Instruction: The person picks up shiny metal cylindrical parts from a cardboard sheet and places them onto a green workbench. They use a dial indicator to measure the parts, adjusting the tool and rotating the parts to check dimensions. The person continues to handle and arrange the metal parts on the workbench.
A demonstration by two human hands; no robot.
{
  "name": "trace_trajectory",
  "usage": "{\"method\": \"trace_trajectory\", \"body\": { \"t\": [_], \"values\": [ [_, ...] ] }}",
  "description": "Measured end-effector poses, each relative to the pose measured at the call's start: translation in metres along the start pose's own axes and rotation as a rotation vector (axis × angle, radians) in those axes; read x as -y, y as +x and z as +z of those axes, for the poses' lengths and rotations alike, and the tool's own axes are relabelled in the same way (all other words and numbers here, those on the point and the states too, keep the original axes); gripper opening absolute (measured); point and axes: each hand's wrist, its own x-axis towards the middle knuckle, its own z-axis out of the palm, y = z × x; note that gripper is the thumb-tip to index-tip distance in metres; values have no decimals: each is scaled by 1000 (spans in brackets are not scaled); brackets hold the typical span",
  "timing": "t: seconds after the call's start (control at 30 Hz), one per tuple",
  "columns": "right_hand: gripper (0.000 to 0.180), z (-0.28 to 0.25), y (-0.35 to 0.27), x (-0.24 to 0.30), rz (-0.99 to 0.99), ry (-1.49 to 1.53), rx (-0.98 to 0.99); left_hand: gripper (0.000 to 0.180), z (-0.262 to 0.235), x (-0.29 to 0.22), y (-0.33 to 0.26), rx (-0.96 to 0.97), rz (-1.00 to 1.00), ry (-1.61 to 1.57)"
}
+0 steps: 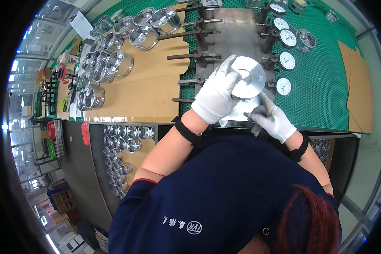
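Note:
A round, shiny metal piston [253,78] is tilted with its flat crown turned up toward me, above the grey metal plate. My left hand [217,93], in a white glove, grips its left side, with fingers at the rim and over the crown. Just below the piston's right edge is my gloved right hand [274,118], its fingertips grey. Its index finger points up at the rim, close to or touching it, while the other fingers are bent and apart. The piston's underside is mostly hidden.
Dial gauges [287,61] on posts line the plate's [233,29] right side; clamp-like rods [194,56] line its left. Several pistons [120,63] stand on brown cardboard [152,84] at left. Green mesh matting [321,84] covers the bench. More pistons [122,144] fill a shelf below.

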Motion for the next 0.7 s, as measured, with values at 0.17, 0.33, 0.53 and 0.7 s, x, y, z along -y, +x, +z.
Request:
{"method": "trace_trajectory", "body": {
  "t": [0.17, 0.33, 0.53, 0.7],
  "values": [
    [94, -2, 4, -2, -9, 59, 10, 52, 0, -2, 3, 18, -58, -50],
    [95, 0, 5, 2, 27, 47, -7, 49, 2, -1, 5, -9, -10, 7],
    [97, 0, 6, 4, 53, 54, -15, 48, 2, -3, 4, -29, -41, 15],
    [100, -6, -2, 12, 25, -200, -2, 45, -9, -11, 5, -12, -111, -58]
  ]
}}
